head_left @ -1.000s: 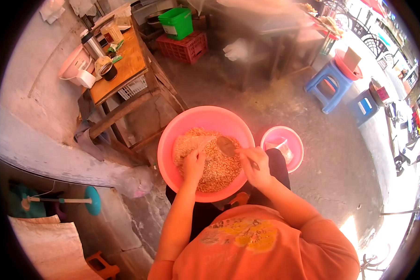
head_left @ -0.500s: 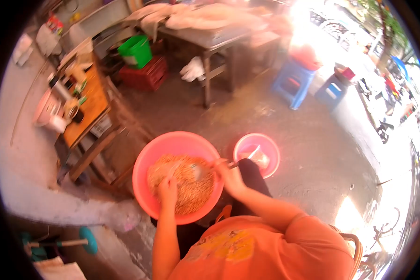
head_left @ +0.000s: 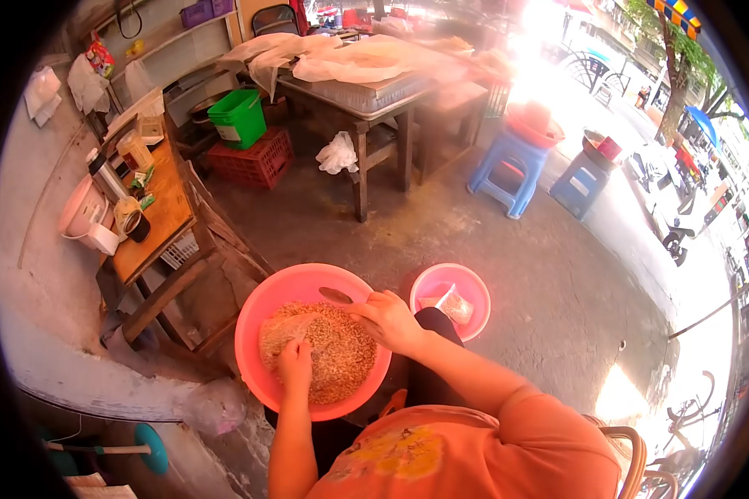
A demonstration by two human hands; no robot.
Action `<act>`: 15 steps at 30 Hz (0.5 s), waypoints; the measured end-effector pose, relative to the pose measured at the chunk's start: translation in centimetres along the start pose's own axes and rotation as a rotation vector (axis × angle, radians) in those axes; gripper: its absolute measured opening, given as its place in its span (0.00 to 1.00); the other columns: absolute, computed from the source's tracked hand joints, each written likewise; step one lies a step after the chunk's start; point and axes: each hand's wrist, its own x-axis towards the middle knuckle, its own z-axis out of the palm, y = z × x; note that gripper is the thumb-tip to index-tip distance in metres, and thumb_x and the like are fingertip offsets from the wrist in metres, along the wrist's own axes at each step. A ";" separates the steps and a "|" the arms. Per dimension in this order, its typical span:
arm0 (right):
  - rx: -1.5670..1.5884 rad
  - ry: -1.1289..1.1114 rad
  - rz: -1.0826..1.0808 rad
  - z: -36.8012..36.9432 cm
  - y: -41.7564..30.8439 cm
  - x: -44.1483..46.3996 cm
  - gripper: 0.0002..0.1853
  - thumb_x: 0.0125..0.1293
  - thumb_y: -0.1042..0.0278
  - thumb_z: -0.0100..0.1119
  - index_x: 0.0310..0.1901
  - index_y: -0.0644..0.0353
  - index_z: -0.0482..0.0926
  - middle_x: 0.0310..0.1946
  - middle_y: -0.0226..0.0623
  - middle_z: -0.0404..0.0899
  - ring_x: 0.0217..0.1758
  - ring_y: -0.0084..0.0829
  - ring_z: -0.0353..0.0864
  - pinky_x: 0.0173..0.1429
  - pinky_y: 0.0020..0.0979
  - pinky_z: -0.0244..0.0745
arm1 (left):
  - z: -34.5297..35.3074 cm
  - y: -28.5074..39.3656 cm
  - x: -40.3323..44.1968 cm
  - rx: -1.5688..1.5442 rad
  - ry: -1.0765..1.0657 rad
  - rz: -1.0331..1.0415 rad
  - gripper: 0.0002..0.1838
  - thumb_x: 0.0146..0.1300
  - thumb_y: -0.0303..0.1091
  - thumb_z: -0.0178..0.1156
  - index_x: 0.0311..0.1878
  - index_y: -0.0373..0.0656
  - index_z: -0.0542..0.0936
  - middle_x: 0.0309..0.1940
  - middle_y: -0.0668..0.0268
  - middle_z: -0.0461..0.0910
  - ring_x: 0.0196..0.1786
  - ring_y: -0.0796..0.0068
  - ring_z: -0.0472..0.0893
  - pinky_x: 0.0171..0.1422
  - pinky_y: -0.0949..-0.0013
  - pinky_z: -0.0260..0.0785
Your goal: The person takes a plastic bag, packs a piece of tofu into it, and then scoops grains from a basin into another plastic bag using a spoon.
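Note:
A big pink basin (head_left: pixel 258 366) sits by my knees, partly filled with small tan grains (head_left: pixel 341 358) that look like seeds or nuts. Over the grains, my left hand (head_left: pixel 295 363) is closed on the edge of a clear plastic bag (head_left: pixel 287 327), whose contents I cannot clearly make out. My right hand (head_left: pixel 391 323) is at the basin's right rim, fingers wrapped round a metal spoon (head_left: pixel 335 295). The spoon's bowl is raised above the grains near the far rim. Just right of the basin stands a smaller pink tub (head_left: pixel 484 312) with a filled clear bag (head_left: pixel 453 306) in it.
On the left is a wooden table (head_left: pixel 171 212) with jars and a flask. A dark-legged table (head_left: pixel 362 166) under cloths stands ahead, beside a green bucket (head_left: pixel 240 116) on a red crate (head_left: pixel 258 162). Blue stools (head_left: pixel 508 170) stand at right, near the bright street.
My right hand has lifted the spoon out of the grains, up towards the far rim. My left hand stays at the bag. The view has tilted upward slightly.

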 end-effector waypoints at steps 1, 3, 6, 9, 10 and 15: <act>-0.058 -0.056 -0.014 0.3 0.8 -0.3 0.11 0.57 0.68 0.59 0.43 0.54 0.78 0.26 0.33 0.77 0.35 0.37 0.77 0.40 0.36 0.66 | -0.1 0.4 -0.1 0.017 -0.005 -0.015 0.17 0.64 0.38 0.54 0.25 0.35 0.70 0.15 0.56 0.69 0.20 0.62 0.71 0.29 0.59 0.61; -0.179 -0.167 -0.049 1.2 2.3 -1.0 0.11 0.57 0.67 0.58 0.43 0.53 0.77 0.27 0.32 0.77 0.35 0.37 0.77 0.40 0.35 0.66 | 0.0 0.8 0.1 0.037 -0.006 -0.016 0.17 0.64 0.38 0.54 0.25 0.35 0.71 0.16 0.55 0.69 0.20 0.60 0.71 0.29 0.59 0.62; -0.168 -0.158 0.002 1.7 1.6 -2.4 0.08 0.59 0.66 0.57 0.40 0.54 0.77 0.27 0.33 0.77 0.33 0.38 0.77 0.39 0.38 0.66 | -0.1 0.4 -0.1 0.034 0.015 0.000 0.17 0.63 0.38 0.54 0.25 0.34 0.72 0.17 0.53 0.70 0.22 0.57 0.73 0.30 0.57 0.63; -0.172 -0.197 0.147 1.4 0.2 -3.5 0.07 0.59 0.67 0.56 0.39 0.55 0.77 0.25 0.35 0.77 0.31 0.40 0.77 0.39 0.40 0.67 | 0.0 0.4 0.0 0.027 0.018 0.006 0.16 0.62 0.38 0.55 0.25 0.33 0.72 0.18 0.51 0.71 0.23 0.54 0.74 0.31 0.56 0.63; -0.129 -0.192 0.147 1.0 -0.4 -3.9 0.07 0.61 0.67 0.54 0.39 0.57 0.77 0.23 0.38 0.76 0.29 0.41 0.77 0.39 0.40 0.69 | 0.0 0.0 0.1 0.041 0.010 0.013 0.16 0.62 0.38 0.55 0.25 0.33 0.72 0.18 0.50 0.72 0.23 0.53 0.74 0.31 0.56 0.63; 0.084 -0.041 0.101 0.2 -2.3 -3.9 0.07 0.64 0.66 0.54 0.38 0.58 0.78 0.24 0.39 0.78 0.32 0.42 0.78 0.44 0.39 0.70 | 0.2 -0.5 0.5 0.053 0.006 0.013 0.16 0.62 0.37 0.55 0.25 0.33 0.72 0.18 0.52 0.71 0.23 0.55 0.74 0.31 0.56 0.63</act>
